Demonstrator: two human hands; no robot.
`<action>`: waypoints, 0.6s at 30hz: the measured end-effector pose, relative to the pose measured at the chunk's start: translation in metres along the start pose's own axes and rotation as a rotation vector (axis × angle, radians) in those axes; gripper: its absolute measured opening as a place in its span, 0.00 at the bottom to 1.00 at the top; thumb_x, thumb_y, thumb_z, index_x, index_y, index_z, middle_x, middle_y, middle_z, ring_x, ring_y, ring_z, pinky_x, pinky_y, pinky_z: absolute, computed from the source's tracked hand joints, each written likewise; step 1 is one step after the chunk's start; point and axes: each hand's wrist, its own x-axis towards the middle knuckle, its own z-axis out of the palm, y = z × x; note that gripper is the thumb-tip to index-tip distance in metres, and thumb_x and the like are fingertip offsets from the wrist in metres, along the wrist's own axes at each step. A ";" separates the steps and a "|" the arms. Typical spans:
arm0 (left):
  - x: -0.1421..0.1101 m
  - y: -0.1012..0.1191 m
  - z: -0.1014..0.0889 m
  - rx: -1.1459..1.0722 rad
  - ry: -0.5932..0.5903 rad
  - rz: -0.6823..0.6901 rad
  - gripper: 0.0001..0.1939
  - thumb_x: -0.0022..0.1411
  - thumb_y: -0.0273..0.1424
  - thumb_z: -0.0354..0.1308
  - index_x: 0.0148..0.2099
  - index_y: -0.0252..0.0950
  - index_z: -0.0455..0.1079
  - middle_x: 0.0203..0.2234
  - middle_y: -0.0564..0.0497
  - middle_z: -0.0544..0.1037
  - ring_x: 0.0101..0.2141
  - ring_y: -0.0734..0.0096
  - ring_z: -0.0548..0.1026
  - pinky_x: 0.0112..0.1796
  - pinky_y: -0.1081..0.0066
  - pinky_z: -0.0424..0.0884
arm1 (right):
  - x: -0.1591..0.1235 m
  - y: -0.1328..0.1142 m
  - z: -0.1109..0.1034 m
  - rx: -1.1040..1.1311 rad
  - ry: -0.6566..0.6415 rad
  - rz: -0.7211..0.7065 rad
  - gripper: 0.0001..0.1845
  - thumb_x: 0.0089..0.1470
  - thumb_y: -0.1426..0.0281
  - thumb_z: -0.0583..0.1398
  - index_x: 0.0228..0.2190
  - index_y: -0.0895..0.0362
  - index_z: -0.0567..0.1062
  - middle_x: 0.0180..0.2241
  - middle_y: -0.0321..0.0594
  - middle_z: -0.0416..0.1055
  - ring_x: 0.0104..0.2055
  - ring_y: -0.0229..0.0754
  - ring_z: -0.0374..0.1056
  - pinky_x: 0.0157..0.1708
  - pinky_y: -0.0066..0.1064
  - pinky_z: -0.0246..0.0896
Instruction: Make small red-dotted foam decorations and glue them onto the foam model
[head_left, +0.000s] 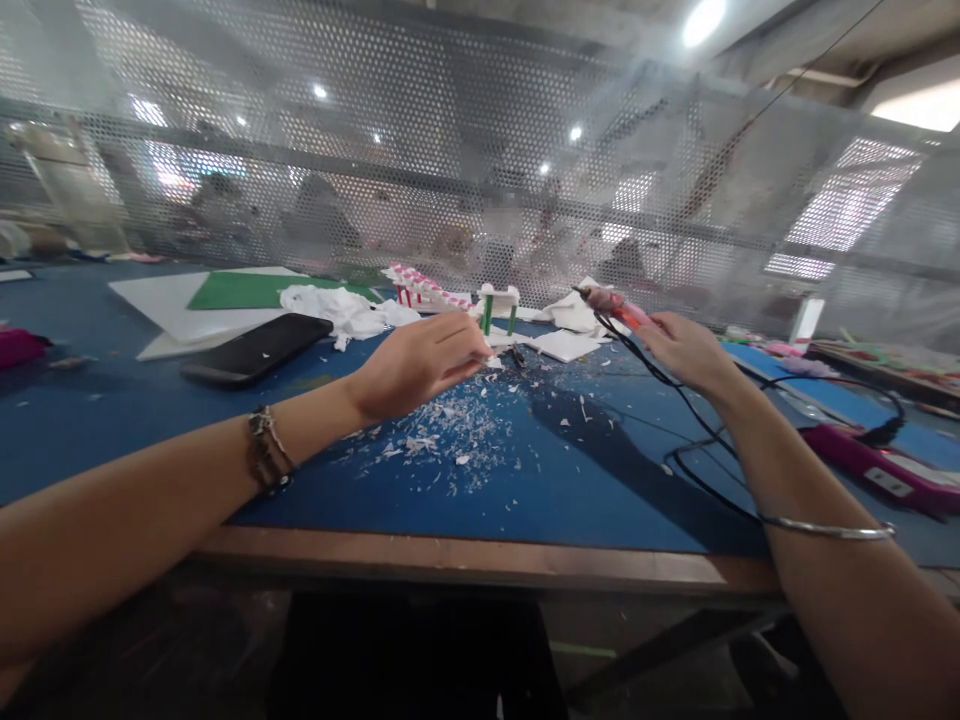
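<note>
My left hand (pixel 416 362) hovers over the blue table (pixel 225 460), fingers pinched together near a small white foam piece (pixel 491 352); what it pinches is too small to make out. My right hand (pixel 686 352) is wrapped round a pink corded tool (pixel 615 305), its tip pointing left and its black cable (pixel 697 450) trailing over the table. Just beyond the hands stands a small white model with green posts (pixel 499 305) and another with red-and-white striped posts (pixel 420 287). White foam shavings (pixel 450 435) litter the table under my left hand.
A black phone (pixel 259 348) lies at the left beside white sheets and a green sheet (pixel 247 290). Crumpled white cloth (pixel 337 308) sits behind it. A magenta device (pixel 877 465) lies at the right. A perforated screen (pixel 480 180) closes off the back; people sit beyond it.
</note>
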 end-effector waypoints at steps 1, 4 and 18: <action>0.000 0.000 0.000 -0.005 0.002 -0.017 0.05 0.58 0.26 0.47 0.33 0.33 0.63 0.27 0.47 0.72 0.30 0.71 0.69 0.30 0.71 0.67 | -0.002 -0.005 -0.001 0.009 0.033 -0.016 0.20 0.51 0.57 0.45 0.26 0.59 0.66 0.25 0.47 0.67 0.27 0.46 0.63 0.24 0.35 0.55; 0.000 -0.002 0.002 -0.033 0.057 -0.091 0.03 0.57 0.26 0.50 0.33 0.33 0.64 0.25 0.49 0.71 0.28 0.72 0.69 0.29 0.73 0.66 | -0.010 -0.019 0.000 0.034 0.198 -0.123 0.21 0.49 0.57 0.50 0.37 0.61 0.65 0.33 0.49 0.67 0.35 0.49 0.63 0.32 0.37 0.57; -0.001 0.000 0.003 -0.059 0.129 -0.198 0.01 0.54 0.27 0.53 0.31 0.34 0.65 0.24 0.52 0.70 0.26 0.74 0.69 0.27 0.74 0.65 | -0.024 -0.038 0.014 0.013 0.329 -0.475 0.22 0.50 0.60 0.51 0.44 0.60 0.63 0.37 0.49 0.65 0.39 0.53 0.62 0.35 0.43 0.59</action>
